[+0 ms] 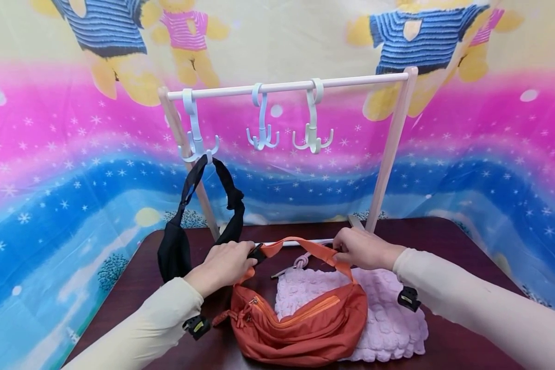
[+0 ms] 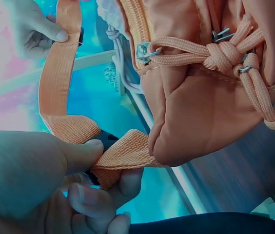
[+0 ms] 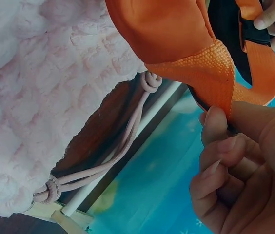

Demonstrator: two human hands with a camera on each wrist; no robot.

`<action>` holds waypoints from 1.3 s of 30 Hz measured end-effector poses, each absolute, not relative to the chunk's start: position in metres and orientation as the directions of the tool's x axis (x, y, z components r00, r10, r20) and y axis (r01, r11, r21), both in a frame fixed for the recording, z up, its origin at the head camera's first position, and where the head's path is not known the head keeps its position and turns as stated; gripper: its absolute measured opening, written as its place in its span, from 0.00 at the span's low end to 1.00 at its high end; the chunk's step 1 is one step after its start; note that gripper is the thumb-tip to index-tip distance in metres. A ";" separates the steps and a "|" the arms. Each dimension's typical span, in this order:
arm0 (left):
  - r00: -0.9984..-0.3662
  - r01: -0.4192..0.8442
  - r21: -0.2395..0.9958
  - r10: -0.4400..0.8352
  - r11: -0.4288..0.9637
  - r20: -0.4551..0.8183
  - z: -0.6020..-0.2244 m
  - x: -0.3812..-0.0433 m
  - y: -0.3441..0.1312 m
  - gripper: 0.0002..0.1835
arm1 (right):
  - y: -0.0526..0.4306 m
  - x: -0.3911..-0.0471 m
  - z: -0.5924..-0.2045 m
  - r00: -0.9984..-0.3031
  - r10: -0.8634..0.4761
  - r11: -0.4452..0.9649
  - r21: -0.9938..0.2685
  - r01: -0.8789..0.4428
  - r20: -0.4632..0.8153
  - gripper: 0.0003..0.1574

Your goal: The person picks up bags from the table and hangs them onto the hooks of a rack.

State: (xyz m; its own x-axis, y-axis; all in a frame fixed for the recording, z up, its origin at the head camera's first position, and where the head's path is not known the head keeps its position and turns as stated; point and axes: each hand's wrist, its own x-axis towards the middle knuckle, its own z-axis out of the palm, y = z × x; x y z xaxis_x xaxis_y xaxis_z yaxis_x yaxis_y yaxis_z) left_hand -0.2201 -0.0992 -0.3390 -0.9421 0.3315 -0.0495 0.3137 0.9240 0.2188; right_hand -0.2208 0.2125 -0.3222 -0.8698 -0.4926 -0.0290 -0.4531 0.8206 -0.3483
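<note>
An orange-red waist bag (image 1: 300, 334) with a zipper and knotted cord pulls hangs below both hands, its strap (image 1: 289, 241) arched up between them. My left hand (image 1: 226, 264) pinches the strap at its black buckle (image 2: 109, 140) between thumb and fingers. On the other side my right hand (image 1: 358, 247) pinches the strap near where it joins the bag, as the right wrist view shows. Behind the bag lies a pink puffy bag (image 1: 388, 313) with a cord handle (image 3: 127, 131), partly hidden by the orange one.
A wooden rack stands at the back, its top rail (image 1: 287, 86) bearing white hooks (image 1: 262, 136). From the left hook (image 1: 195, 139) hangs a black bag (image 1: 174, 252) by its strap, close to my left hand. The dark tabletop (image 1: 462, 267) carries the rack.
</note>
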 end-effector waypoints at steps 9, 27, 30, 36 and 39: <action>-0.941 0.324 0.211 0.337 0.922 -0.030 -0.330 -0.215 -0.098 0.11 | 0.213 -0.216 -0.317 -0.873 -0.487 0.827 -0.338 -0.449 -0.031 0.05; -0.938 0.312 0.248 0.339 0.917 -0.075 -0.314 -0.211 -0.094 0.10 | 0.216 -0.213 -0.307 -0.872 -0.490 0.825 -0.330 -0.458 -0.013 0.04; -0.939 0.306 0.248 0.334 0.919 -0.079 -0.312 -0.210 -0.094 0.12 | 0.215 -0.212 -0.305 -0.869 -0.495 0.820 -0.337 -0.463 -0.009 0.03; -0.938 0.305 0.259 0.336 0.916 -0.082 -0.306 -0.208 -0.093 0.14 | 0.214 -0.211 -0.301 -0.862 -0.506 0.814 -0.326 -0.480 0.006 0.04; -0.936 0.309 0.281 0.343 0.909 -0.082 -0.303 -0.207 -0.095 0.11 | 0.214 -0.211 -0.298 -0.862 -0.507 0.813 -0.324 -0.483 0.013 0.05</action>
State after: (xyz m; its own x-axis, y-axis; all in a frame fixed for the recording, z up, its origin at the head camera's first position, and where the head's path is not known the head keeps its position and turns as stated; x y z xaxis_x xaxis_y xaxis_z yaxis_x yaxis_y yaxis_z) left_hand -0.2073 -0.0953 -0.3027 -0.9356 0.3432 -0.0824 0.3086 0.9088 0.2807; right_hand -0.2107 0.2141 -0.2981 -0.8617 -0.5073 0.0126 -0.4835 0.8132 -0.3240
